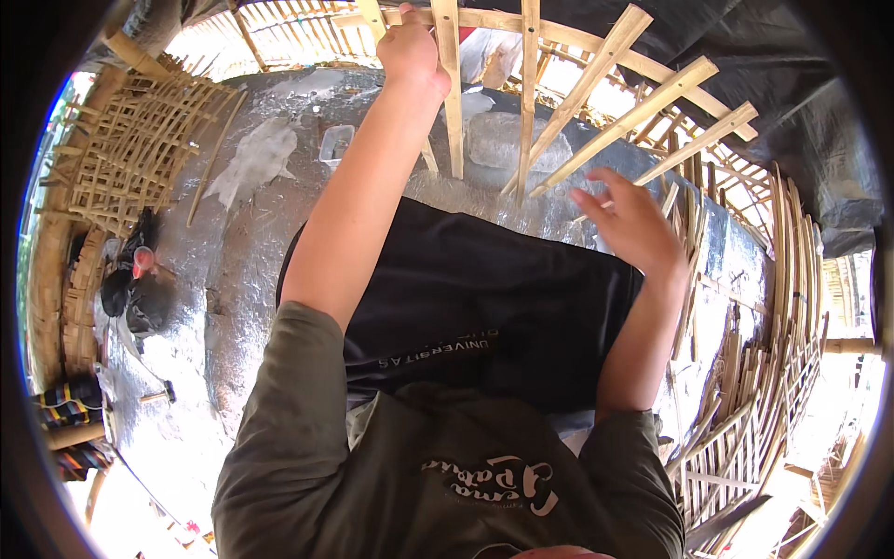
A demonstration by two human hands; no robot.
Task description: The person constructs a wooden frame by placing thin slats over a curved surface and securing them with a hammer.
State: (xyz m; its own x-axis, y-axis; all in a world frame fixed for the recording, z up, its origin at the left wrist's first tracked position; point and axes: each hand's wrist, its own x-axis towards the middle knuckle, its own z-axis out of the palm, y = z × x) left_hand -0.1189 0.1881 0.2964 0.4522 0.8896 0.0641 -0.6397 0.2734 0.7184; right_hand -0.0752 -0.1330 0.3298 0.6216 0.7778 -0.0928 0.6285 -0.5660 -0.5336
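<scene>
A fan-shaped frame of pale bamboo slats (528, 84) stands before me, its slats joined by a long crosspiece (498, 19) near the top. My left arm reaches far forward, and my left hand (410, 51) is closed around the frame near the crosspiece, beside an upright slat (449, 93). The exact grip is partly hidden by the back of the hand. My right hand (633, 224) hovers at the frame's lower right, thumb and forefinger apart, slightly blurred. Behind its fingers passes the lower part of the rightmost slat (694, 144). Nothing shows held in that hand.
Black cloth (466, 289) covers my lap. Shiny silver sheeting (251, 233) spreads over the floor, with a small clear plastic tub (336, 143). Woven bamboo lattice (140, 154) stands at left, bundled bamboo strips (745, 401) at right. Dark plastic sheeting (801, 121) hangs upper right.
</scene>
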